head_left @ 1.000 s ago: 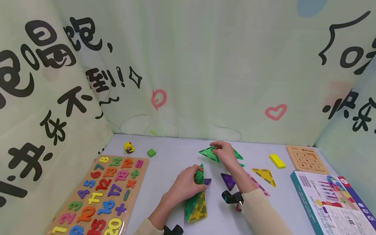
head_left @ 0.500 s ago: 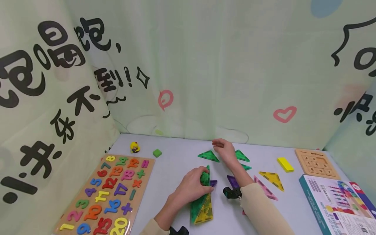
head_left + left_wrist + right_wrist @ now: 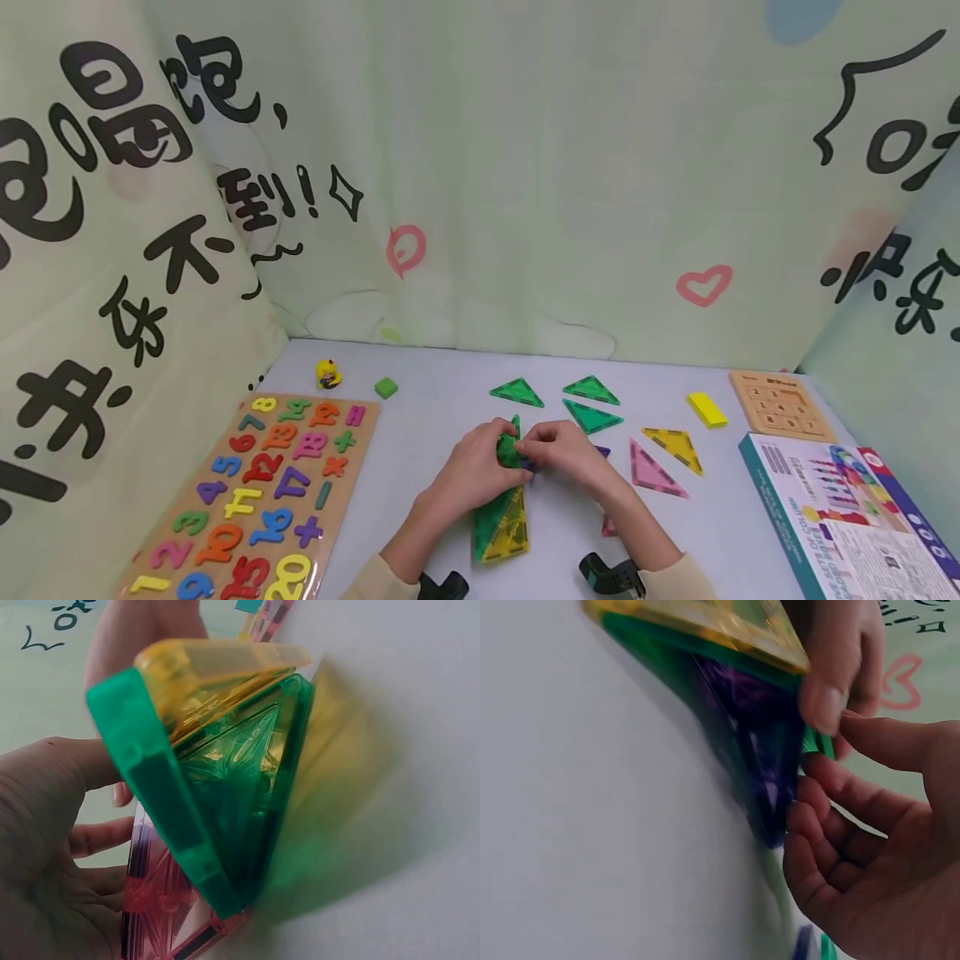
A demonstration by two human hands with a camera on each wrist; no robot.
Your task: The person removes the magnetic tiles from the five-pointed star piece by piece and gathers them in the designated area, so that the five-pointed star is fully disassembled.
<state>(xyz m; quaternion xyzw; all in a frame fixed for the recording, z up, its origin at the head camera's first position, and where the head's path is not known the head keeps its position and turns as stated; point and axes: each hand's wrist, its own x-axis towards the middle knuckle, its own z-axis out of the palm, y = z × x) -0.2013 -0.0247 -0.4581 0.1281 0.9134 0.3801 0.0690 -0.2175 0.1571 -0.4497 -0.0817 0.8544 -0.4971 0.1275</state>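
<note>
A standing build of see-through magnetic tiles [image 3: 501,527], green and yellow at its near end, is gripped by my left hand [image 3: 476,467] around its upper part. Purple tiles [image 3: 769,761] show along its right side, and pink tiles [image 3: 161,896] on the side near my left palm. My right hand [image 3: 566,454] is at the far end of the build, its thumb and forefinger pinching a green tile [image 3: 817,742], mostly hidden by fingers. Whether that tile is joined to the build cannot be told.
Behind lie loose green triangle tiles [image 3: 591,417]; to the right, a pink triangle [image 3: 654,472] and a yellow triangle [image 3: 675,448]. A number board [image 3: 258,483] is at left. A box [image 3: 847,508], wooden puzzle [image 3: 780,404] and yellow block [image 3: 707,410] stand right.
My right hand has come back from the green triangles at the rear to the far end of the build, beside my left hand. The left hand has kept its hold.
</note>
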